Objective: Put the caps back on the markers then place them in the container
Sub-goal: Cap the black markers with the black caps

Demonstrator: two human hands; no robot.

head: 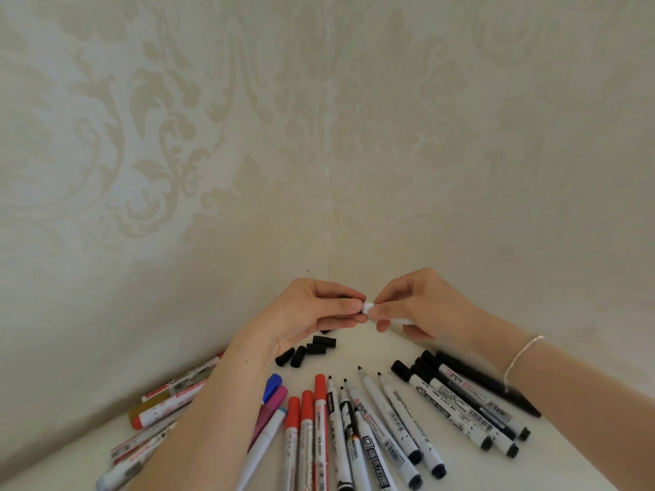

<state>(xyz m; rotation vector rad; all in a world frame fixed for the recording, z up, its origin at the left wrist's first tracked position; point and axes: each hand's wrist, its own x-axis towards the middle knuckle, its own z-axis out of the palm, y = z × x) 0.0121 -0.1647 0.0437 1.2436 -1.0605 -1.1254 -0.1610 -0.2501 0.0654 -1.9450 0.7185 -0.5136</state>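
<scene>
My left hand pinches a black cap, mostly hidden under its fingers. My right hand grips a white marker whose short visible end meets the left fingertips; the rest of its barrel shows blurred below the palm. Both hands hover above the white table near the wall corner. Several loose black caps lie just below the left hand. Uncapped black-tipped markers fan out in front. Capped black markers lie to the right, under my right forearm. No container is in view.
Red-capped markers lie in the middle front, with blue and pink ones beside my left forearm. More markers lie at the left along the wall. Patterned wallpapered walls meet in a corner right behind the hands.
</scene>
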